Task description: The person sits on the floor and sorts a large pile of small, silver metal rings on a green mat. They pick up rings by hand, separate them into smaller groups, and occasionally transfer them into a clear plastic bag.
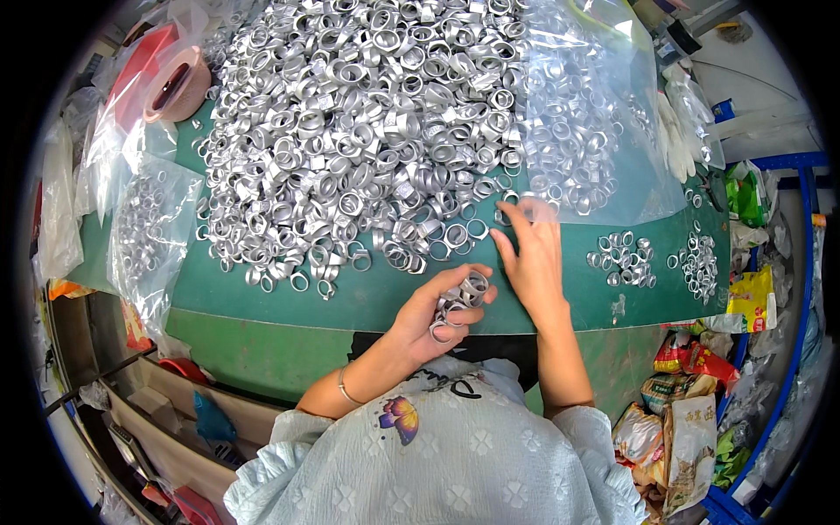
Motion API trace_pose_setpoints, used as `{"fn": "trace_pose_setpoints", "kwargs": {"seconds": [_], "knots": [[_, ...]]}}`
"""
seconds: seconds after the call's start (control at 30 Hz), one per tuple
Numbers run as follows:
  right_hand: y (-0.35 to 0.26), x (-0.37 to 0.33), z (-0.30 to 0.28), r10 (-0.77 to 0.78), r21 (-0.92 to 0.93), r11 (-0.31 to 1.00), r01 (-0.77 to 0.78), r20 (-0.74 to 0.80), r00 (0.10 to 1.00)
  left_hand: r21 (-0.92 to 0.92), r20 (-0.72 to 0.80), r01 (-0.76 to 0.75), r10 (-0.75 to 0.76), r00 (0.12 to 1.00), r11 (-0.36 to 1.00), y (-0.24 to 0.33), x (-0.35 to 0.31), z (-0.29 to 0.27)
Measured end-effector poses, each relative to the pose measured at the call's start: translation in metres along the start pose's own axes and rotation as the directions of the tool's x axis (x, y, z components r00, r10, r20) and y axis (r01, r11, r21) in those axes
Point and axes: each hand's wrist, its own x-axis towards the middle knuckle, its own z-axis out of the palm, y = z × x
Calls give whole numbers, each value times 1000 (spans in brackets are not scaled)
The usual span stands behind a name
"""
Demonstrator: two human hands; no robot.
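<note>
Nearest the person, the left hand point(435, 317) is curled shut around a small bunch of silver metal rings point(457, 302), held just over the near edge of the green table point(367, 302). A bit further out, the right hand point(528, 254) lies open, fingers spread, fingertips touching loose rings at the rim of the huge ring pile point(367, 131). Looks like mid-gathering; the next pick probably needs a careful pinch. Clear bags point(604, 114) sit beyond.

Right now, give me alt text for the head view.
The left hand holds a bunch of silver metal rings while the right hand reaches into a big ring pile on a green table, beside clear plastic bags.
</note>
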Motion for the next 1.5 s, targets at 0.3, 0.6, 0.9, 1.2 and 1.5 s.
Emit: {"fn": "trace_pose_setpoints", "kwargs": {"seconds": [0.3, 0.6, 0.9, 1.2, 1.5], "knots": [[-8, -28, -21, 335, 515, 794, -323, 73, 939, 8, -49, -28, 28, 998, 1000, 4, -12, 0], [85, -61, -96, 376, -10, 905, -425, -448, 811, 35, -95, -188, 190, 977, 982, -4, -15, -4], [192, -109, -118, 271, -438, 689, -577, -584, 766, 104, -87, -142, 151, 985, 984, -5, -18, -6], [217, -79, -129, 210, -575, 713, -401, -371, 905, 154, -120, -147, 166, 979, 977, -5, -20, -3], [257, -73, -162, 99, -635, 681, -364, -413, 905, 149, -97, -159, 174, 980, 976, -10, -20, -1]]}}
